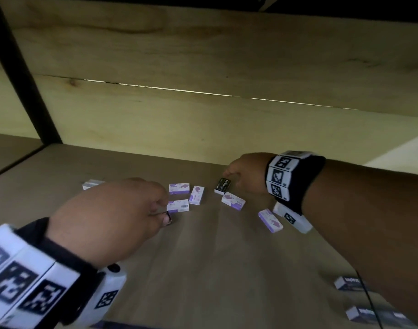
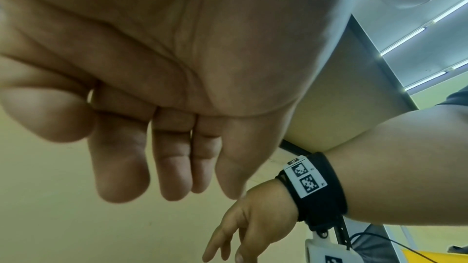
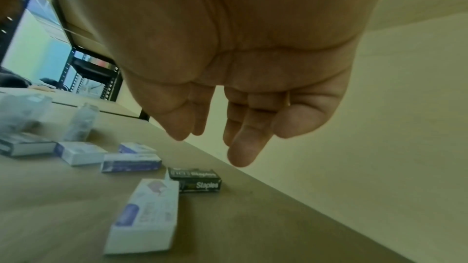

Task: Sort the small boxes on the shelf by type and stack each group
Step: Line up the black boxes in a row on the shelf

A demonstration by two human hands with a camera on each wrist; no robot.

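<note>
Right hand (image 3: 243, 71): released, fingers (image 3: 243, 147) straight and pointing down, poised just above the black Staples box (image 3: 195, 180) without touching it. That box lies near the back wall (image 1: 203, 129) of the shelf (image 1: 203, 257). I see white-and-purple boxes (image 1: 178, 188) scattered flat beside it, one (image 3: 144, 217) almost touching its end. Left hand (image 1: 108, 210): palm down over the shelf, fingers (image 2: 174, 157) loosely bent, empty in the wrist view. More boxes (image 1: 347, 282) lie at the shelf's front right.
</note>
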